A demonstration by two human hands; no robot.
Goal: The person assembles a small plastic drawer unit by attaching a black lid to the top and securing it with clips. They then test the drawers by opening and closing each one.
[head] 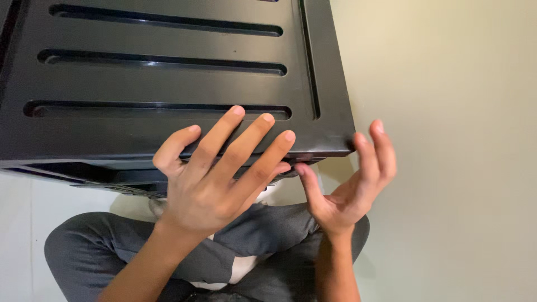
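A black plastic cabinet top (168, 84) with three long grooves fills the upper left. My left hand (218, 173) lies flat on its front edge, fingers spread over the rim, holding nothing. My right hand (352, 179) hovers at the front right corner, palm turned inward, fingers apart; its thumb touches the underside of the edge near my left little finger. Below the top a dark drawer front (100, 179) shows, mostly hidden.
A pale cream wall (447, 140) runs close along the cabinet's right side. My crossed legs in grey trousers (100, 251) sit on a white tiled floor (22, 223) just under the cabinet's front.
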